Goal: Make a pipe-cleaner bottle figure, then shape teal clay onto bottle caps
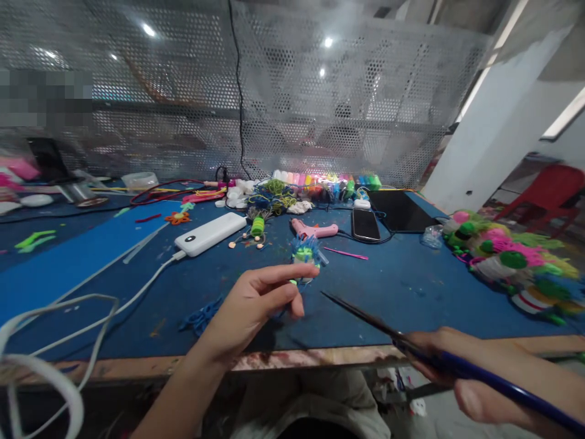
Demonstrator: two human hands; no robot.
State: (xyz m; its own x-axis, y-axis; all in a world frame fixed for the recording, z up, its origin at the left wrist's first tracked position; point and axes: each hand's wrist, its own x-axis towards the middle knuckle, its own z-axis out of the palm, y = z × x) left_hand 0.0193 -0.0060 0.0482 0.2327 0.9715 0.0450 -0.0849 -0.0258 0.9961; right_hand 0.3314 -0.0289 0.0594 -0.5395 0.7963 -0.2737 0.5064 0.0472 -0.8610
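My left hand point(267, 292) is closed, with thumb and fingers curled around a small craft piece point(304, 249) just above the table's front part. That piece has a spiky blue fringe on top and a bright green band below; its lower part is hidden behind my fingers. In my right hand point(484, 372) is a pair of scissors point(365, 316) with dark narrow blades and blue handles. The blades look nearly together, and their tip points left, a short gap from my left fingers. A bundle of blue strands point(201, 317) lies beside my left wrist.
Behind my hands lie a pink glue gun point(315, 229), a phone point(365, 224), a white power bank point(210, 233) with its cable, and a green-wrapped piece point(258, 227). Finished-looking colourful yarn crafts point(512, 262) crowd the right. A perforated metal screen point(320, 91) stands at the back.
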